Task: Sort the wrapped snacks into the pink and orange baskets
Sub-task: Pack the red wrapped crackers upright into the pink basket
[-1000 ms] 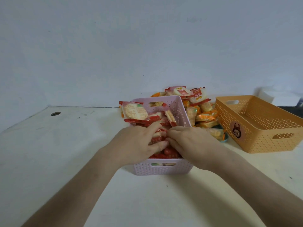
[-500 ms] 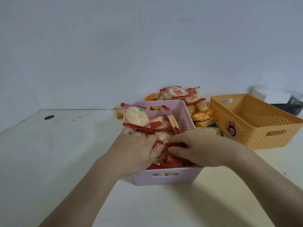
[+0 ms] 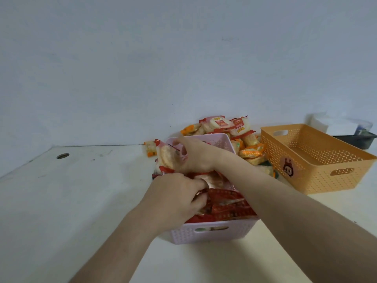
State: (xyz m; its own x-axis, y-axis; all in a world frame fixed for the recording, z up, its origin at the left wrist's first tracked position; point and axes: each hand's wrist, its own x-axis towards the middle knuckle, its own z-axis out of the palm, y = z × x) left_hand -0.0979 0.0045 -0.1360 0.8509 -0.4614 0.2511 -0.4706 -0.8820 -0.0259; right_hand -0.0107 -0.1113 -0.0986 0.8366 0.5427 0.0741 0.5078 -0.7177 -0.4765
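The pink basket (image 3: 212, 231) stands in front of me, heaped with red-wrapped snacks (image 3: 230, 207). My left hand (image 3: 175, 199) presses down into those packets near the basket's front left, fingers curled among the wrappers. My right hand (image 3: 195, 156) reaches across to the basket's far left and grips a red-edged rice cracker packet (image 3: 166, 158) that stands tilted at the rim. Behind the basket lies a pile of red and orange wrapped snacks (image 3: 228, 127). To the right sits the orange basket (image 3: 318, 160), and nothing shows inside it.
A white wall rises close behind the white table (image 3: 81, 201). A round cable hole (image 3: 62, 156) sits at the far left. A dark tray (image 3: 355, 138) and a white box (image 3: 334, 124) stand behind the orange basket. One loose orange packet (image 3: 150, 148) lies left of the pink basket.
My right hand has left the basket's front and reached to the far left rim, taking hold of the tilted cracker packet. The left hand stayed pressing on the red packets.
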